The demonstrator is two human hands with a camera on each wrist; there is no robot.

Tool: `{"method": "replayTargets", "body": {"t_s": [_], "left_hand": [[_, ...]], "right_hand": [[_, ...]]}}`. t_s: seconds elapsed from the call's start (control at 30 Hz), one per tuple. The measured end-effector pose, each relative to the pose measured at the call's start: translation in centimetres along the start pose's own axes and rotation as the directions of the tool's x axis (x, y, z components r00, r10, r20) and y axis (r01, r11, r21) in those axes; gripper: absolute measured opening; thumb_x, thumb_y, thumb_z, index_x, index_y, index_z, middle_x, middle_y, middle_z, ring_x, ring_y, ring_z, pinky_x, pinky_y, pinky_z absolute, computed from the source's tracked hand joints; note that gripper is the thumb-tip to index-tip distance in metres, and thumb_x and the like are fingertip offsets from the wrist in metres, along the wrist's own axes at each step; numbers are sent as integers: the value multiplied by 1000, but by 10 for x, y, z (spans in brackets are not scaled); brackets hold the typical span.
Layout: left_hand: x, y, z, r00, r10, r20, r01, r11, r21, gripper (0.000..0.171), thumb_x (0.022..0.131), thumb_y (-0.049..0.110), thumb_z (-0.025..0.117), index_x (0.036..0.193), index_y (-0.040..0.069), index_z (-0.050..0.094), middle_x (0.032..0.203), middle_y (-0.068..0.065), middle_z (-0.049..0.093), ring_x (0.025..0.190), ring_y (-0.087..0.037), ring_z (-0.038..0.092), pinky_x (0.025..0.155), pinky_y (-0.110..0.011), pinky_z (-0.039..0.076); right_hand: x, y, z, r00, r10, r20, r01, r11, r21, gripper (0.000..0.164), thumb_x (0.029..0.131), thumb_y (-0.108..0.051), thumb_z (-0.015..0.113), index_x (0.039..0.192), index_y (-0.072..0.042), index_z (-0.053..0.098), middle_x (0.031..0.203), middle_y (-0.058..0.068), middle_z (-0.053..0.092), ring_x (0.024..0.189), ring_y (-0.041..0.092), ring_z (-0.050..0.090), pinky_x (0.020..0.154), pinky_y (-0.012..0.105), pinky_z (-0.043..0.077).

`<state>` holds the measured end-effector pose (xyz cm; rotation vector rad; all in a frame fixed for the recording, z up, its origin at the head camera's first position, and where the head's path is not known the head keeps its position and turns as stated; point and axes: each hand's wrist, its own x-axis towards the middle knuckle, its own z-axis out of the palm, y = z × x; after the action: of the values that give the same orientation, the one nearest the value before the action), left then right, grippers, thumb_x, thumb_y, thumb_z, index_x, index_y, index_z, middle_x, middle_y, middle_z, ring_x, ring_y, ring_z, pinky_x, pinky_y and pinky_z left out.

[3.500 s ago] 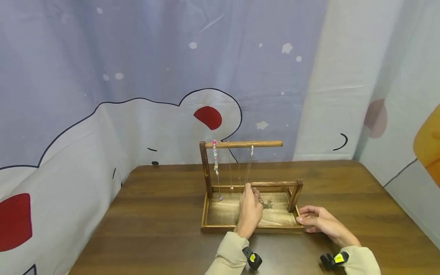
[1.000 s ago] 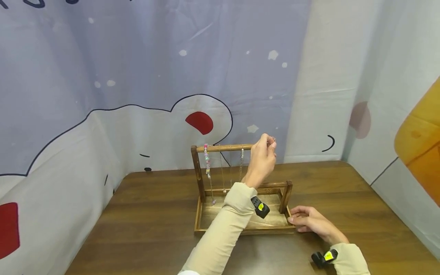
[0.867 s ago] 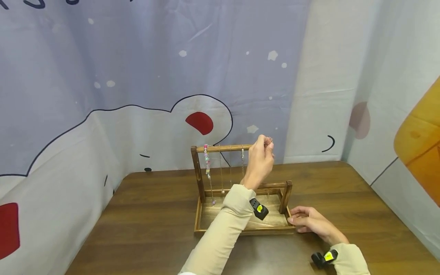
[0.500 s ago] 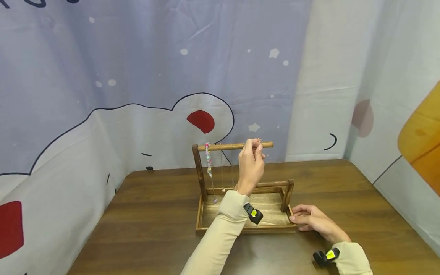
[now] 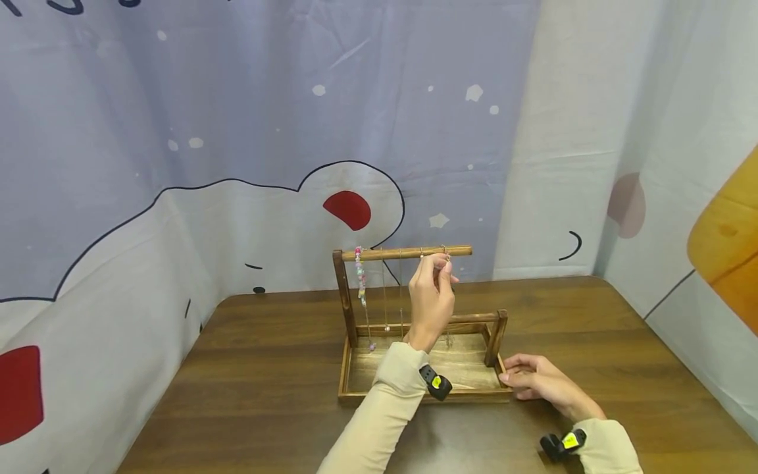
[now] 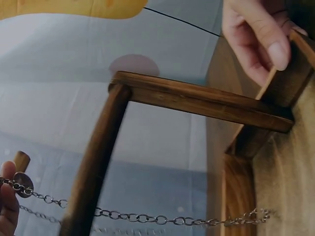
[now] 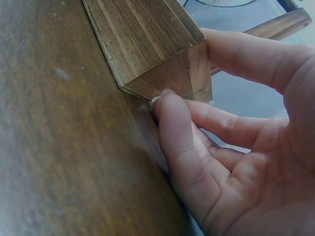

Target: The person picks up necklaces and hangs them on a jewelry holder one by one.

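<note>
A wooden jewelry stand [image 5: 343,368] has a tray base, a low bar and a taller bar [image 5: 379,254]. At the taller bar's right part, my left hand [image 5: 431,299] pinches a silver chain necklace [image 6: 162,220], its upper end looped on the bar. The chain runs down past the low bar into the tray. In the left wrist view only the left fingertips [image 6: 7,201] show, beside a round metal piece on the chain. My right hand [image 5: 547,383] grips the tray's right end, thumb at the rim and fingers against the outer side [image 7: 167,83].
Left of the hand, a pastel bead necklace [image 5: 360,276] and thin pendant chains [image 5: 385,296] hang on the taller bar. Another necklace there is mostly hidden behind the left hand. The stand sits on a brown wooden table [image 5: 266,368] with a patterned curtain [image 5: 266,99] behind it.
My left hand has risen from the tray with the chain, gone to the taller bar's free end, then moved left and slightly down; a loop now sits on the bar. Right hand stays put.
</note>
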<state>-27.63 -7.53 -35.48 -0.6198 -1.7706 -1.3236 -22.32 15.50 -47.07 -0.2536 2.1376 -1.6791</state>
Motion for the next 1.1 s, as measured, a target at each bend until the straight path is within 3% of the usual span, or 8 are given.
{"method": "replayTargets", "body": {"t_s": [0.27,0.43,0.6,0.77,1.0,1.1], "left_hand": [[-14,-5,-4,996,-48,70,48,999,10,4,91,2,51,91,1,55,87,-10,61,72,-13,65,56,-11,43],[-23,-10,-8,993,-44,109,32,994,107,4,90,2,53,88,1,56,83,-7,62,72,-11,62,59,-11,43],[-30,-13,-12,986,-58,153,26,979,200,5,90,4,54,85,3,57,79,-3,59,64,-8,52,58,-12,41],[-32,-11,-13,984,-81,158,38,965,261,6,90,4,53,86,4,58,79,-2,60,63,-7,53,56,-12,41],[-39,-9,-28,970,-135,201,72,954,292,6,89,1,53,87,1,58,81,-5,60,59,-7,51,53,-12,40],[-45,-8,-38,968,-118,223,54,960,275,6,89,1,53,89,2,59,86,-5,62,61,-7,52,55,-13,41]], "right_hand": [[0,-2,1,1000,15,-14,-15,1000,-5,53,86,-21,62,122,13,40,104,12,56,92,20,57,77,39,51],[0,0,0,1000,18,-9,-18,999,-27,54,87,-22,62,123,12,40,105,12,57,93,20,57,77,38,50],[1,-2,-1,1000,10,7,-9,999,-36,54,88,-23,60,124,12,40,108,13,57,95,20,57,77,39,50],[-2,-4,-4,1000,13,-10,-14,999,-37,54,88,-24,60,123,11,40,110,15,57,97,20,57,78,40,50],[0,-3,-2,1000,18,0,-18,999,-34,54,88,-24,60,124,11,40,113,16,56,98,20,56,78,39,50],[0,-2,1,1000,18,1,-17,999,-32,54,88,-23,60,124,11,40,111,16,56,97,20,57,78,39,50]]}}
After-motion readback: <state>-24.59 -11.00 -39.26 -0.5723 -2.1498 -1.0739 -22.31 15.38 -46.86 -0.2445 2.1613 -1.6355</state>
